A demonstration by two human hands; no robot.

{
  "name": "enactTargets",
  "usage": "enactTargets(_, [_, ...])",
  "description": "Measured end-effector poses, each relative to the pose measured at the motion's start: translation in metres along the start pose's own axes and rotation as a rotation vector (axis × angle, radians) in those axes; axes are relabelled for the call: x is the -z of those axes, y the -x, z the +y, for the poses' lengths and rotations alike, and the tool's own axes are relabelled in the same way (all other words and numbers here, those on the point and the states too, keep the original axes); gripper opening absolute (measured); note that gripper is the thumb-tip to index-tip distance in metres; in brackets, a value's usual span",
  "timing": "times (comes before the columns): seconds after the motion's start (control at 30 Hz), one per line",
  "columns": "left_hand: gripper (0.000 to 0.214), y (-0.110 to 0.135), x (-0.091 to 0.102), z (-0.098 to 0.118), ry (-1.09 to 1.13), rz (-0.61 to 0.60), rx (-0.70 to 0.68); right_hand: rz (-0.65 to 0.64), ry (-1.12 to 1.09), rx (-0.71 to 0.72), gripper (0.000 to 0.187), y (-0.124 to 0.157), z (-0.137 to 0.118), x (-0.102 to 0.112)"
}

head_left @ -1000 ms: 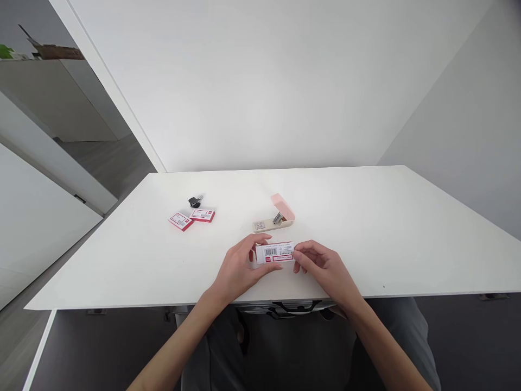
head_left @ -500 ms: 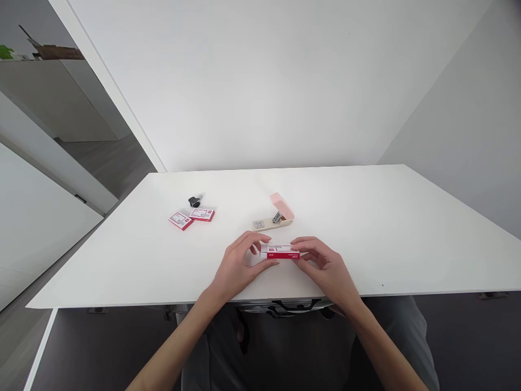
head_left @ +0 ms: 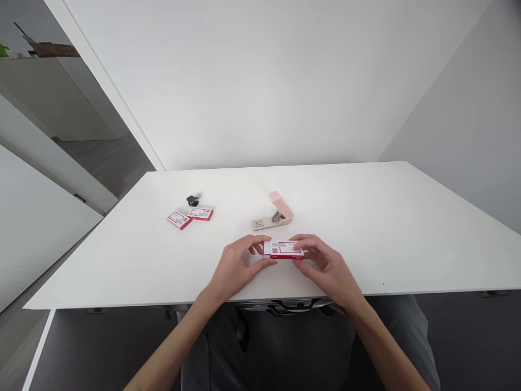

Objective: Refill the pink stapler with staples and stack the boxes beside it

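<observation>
A small red-and-white staple box point(head_left: 284, 250) is held level just above or on the table near its front edge; I cannot tell whether it touches. My left hand point(head_left: 241, 264) pinches its left end, thumb in front and fingertips behind. At the right end, my right hand point(head_left: 323, 264) grips it, with a fingertip over the printed top face. Just beyond the hands lies a pink-and-cream stapler point(head_left: 272, 221), its pink top swung up and a metal part showing inside. What is inside the box is hidden.
Two more red-and-white boxes, one on the left point(head_left: 179, 220) and one beside it point(head_left: 201, 213), lie on the white table point(head_left: 366, 233). A small black clip-like object point(head_left: 193, 200) sits behind them. A white wall point(head_left: 264, 81) rises at the table's back edge.
The staple box has tipped, so more of its white printed top shows and less of its red side. Both hands still hold its ends. The view has shifted slightly.
</observation>
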State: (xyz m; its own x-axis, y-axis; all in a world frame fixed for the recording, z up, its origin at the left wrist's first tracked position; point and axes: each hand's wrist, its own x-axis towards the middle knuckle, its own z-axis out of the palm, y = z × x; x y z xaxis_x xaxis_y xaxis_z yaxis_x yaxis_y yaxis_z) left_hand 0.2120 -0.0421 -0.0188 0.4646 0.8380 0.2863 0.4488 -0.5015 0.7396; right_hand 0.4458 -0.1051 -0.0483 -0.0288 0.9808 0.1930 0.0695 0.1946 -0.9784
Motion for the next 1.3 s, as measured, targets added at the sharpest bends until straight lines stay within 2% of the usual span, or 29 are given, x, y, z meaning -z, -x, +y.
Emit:
enactTargets(0.13, [0.040, 0.000, -0.001, 0.000, 0.010, -0.023, -0.009, -0.020, 0.021, -0.021, 0.028, 0.001, -0.003, 0.000])
enactTargets(0.37, [0.036, 0.000, 0.001, 0.002, 0.006, -0.031, 0.014, 0.014, -0.060, -0.072, 0.028, -0.001, -0.001, 0.000])
enactTargets(0.63, [0.038, 0.000, 0.000, 0.001, 0.019, 0.013, 0.073, 0.055, -0.141, -0.116, 0.028, -0.001, -0.005, 0.001])
enactTargets(0.83, [0.036, 0.002, 0.000, 0.004, 0.041, 0.007, 0.069, 0.086, -0.112, -0.121, 0.030, -0.001, -0.006, 0.001])
enactTargets(1.03, [0.034, 0.000, -0.001, 0.005, 0.038, -0.033, 0.064, 0.110, -0.057, -0.083, 0.031, -0.002, -0.008, 0.000])
enactTargets(1.17, [0.034, 0.000, -0.003, 0.000, 0.016, -0.066, 0.062, 0.114, -0.011, -0.011, 0.027, 0.000, -0.005, -0.001])
enactTargets(1.3, [0.034, 0.000, -0.005, -0.005, 0.009, -0.080, 0.062, 0.138, 0.080, 0.042, 0.032, 0.001, -0.005, -0.005])
